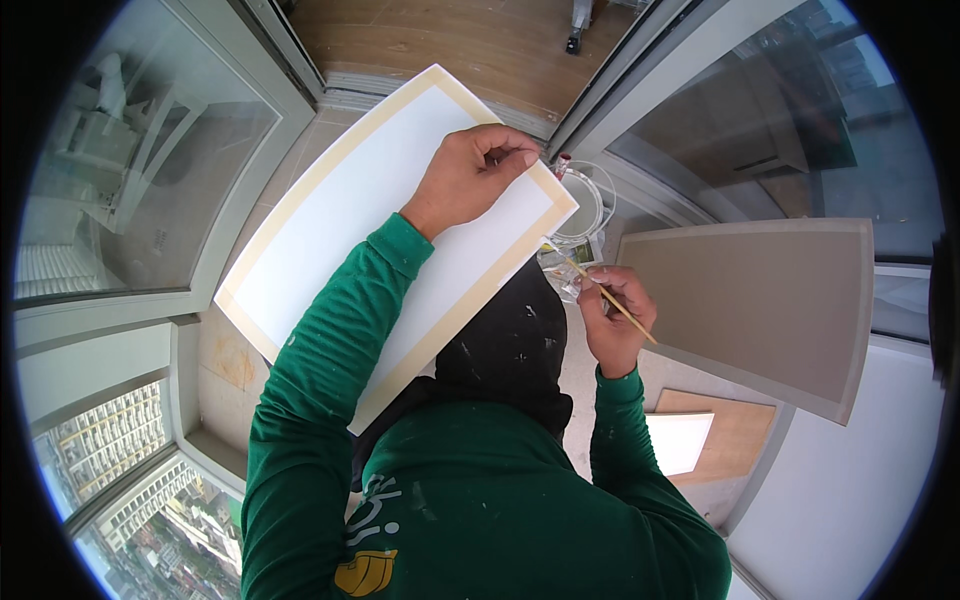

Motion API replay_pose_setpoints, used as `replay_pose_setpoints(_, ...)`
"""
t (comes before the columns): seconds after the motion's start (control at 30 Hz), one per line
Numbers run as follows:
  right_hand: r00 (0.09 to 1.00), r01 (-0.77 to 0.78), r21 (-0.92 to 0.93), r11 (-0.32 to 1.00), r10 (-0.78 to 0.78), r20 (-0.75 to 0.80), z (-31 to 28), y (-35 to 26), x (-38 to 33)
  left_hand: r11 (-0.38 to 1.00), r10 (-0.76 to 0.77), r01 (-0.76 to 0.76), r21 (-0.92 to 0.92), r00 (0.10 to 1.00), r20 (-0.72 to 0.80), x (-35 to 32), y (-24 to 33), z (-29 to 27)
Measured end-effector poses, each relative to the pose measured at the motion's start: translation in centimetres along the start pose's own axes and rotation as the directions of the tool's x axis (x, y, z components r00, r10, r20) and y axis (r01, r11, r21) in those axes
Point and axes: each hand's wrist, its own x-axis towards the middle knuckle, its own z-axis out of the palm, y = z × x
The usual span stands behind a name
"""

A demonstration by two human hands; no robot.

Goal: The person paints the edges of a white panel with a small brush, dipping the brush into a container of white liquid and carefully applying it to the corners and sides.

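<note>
A white panel (375,165) with a tan border strip lies tilted across my lap. My left hand (470,175) reaches over it, its fingers closed at the panel's far right edge. In my right hand (617,315) is a thin paintbrush (630,318) with a wooden handle, pinched between thumb and fingers. Its pale tip points up and left, close to the panel's right edge; whether it touches cannot be made out. Just left of the right hand sits something of crumpled clear plastic (560,272), partly hidden by the hand and brush.
A white bucket (583,212) stands beyond the panel's right corner. To the right leans a large grey-brown panel (750,300) with a lighter border. Below it lie a brown board (735,435) and a smaller white panel (680,442). Glass doors (150,150) flank both sides.
</note>
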Motion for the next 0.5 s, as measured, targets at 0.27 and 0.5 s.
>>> replay_pose_setpoints(0.27, 0.991, 0.044, -0.025, 0.999, -0.04, 0.131, 0.04, -0.77, -0.49, 1.0, -0.008, 0.008, 0.003, 1.0, -0.001, -0.03, 0.03, 0.0)
replay_pose_setpoints(0.5, 0.993, 0.0, 0.019, 1.0, -0.002, 0.118, 0.02, -1.09, -0.38, 1.0, -0.003, 0.003, 0.008, 1.0, -0.003, -0.03, 0.01, 0.01)
